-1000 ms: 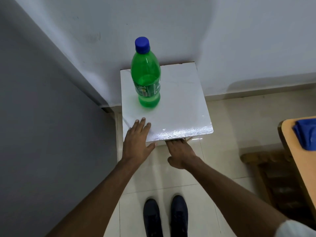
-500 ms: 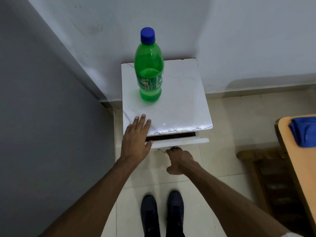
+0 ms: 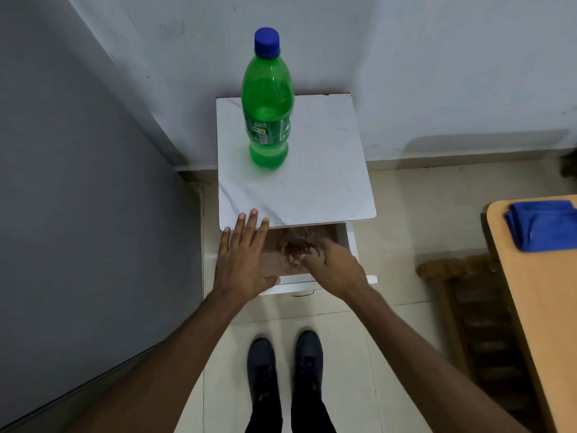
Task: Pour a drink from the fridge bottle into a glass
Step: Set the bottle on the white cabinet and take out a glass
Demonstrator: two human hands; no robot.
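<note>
A green plastic bottle [image 3: 268,120] with a blue cap stands upright and closed at the back left of a white marble-look cabinet top [image 3: 321,176]. Below the top, the drawer [image 3: 350,242] is pulled out, showing its brown floor. A clear glass [image 3: 298,238] sits inside it, blurred and partly under the top's edge. My right hand [image 3: 331,267] reaches into the drawer with fingers spread and blurred right at the glass. My left hand [image 3: 243,260] lies flat and open over the drawer's left side, fingertips touching the top's front edge.
The grey fridge side [image 3: 78,214] fills the left. A wooden table [image 3: 543,323] with a folded blue cloth [image 3: 540,225] stands at the right, with a wooden chair [image 3: 468,307] beside it. My dark shoes [image 3: 284,370] stand on the tiled floor before the cabinet.
The drawer has slid out from barely open to well open. My right hand left the drawer's underside and moved up into it toward the glass. The left hand stayed at the top's edge.
</note>
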